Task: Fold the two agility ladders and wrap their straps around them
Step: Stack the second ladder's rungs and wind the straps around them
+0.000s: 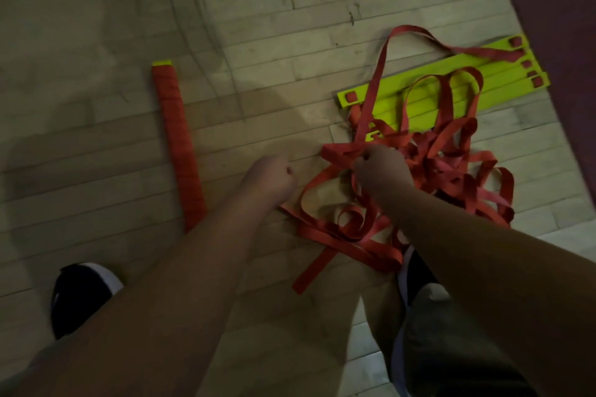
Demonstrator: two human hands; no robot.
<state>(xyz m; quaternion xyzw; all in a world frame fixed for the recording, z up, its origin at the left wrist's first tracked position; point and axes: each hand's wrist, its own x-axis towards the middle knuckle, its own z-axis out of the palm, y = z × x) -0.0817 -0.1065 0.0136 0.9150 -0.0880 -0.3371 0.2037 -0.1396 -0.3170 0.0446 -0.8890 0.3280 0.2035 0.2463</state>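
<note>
One ladder looks finished: the long narrow bundle wound tight in red-orange strap (pixel 179 145), a lime-yellow tip showing at its far end, lies on the pale wooden plank floor (pixel 96 26) well to the left of the hands. The second ladder is the work in hand. Its stack of flat lime-yellow plastic rungs (pixel 392 100) lies roughly squared up at the right, near the edge of a dark maroon mat (pixel 548 26). Its loose heap of red-orange webbing straps (pixel 451 167) spills from the rungs toward the person's feet. The right hand (pixel 382 171) is clenched on a gathered bunch of that webbing at the near edge of the heap. The left hand (pixel 271 179) is curled into a fist just beside the heap. The picture is too dim and soft to show whether a strap runs through it, so I cannot tell if it holds anything. To do this step well, I judge the webbing should be untangled before any winding. Start from the free strap end (pixel 309 274) lying nearest the feet and draw it out hand over hand, so the loops drop away rather than tighten. Keep the strap flat, and press the rungs together so the stack does not fan out. Then wind snugly from one end, with the turns side by side as on the finished bundle.
</note>
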